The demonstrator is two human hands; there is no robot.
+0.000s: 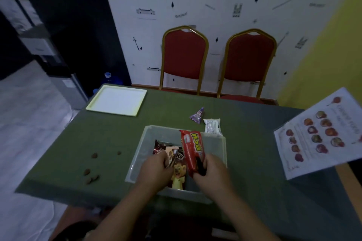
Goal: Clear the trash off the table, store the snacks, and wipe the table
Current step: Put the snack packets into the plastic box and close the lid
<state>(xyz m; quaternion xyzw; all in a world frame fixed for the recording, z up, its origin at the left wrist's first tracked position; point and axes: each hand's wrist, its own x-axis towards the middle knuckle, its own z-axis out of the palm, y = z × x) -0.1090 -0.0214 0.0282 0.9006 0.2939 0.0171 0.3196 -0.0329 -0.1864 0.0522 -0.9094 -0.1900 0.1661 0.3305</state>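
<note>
Storing snacks. Red pack (193,151) gripped at its near end by right hand (210,170), long axis running toward far edge, far end raised over bin (219,142). Left hand (156,170) curled on lion pack (177,174) inside bin, near edge. Two packets (212,126) lying just beyond bin's far right corner, nearer right hand. Bin floor under hands hidden; print blurred.
</note>
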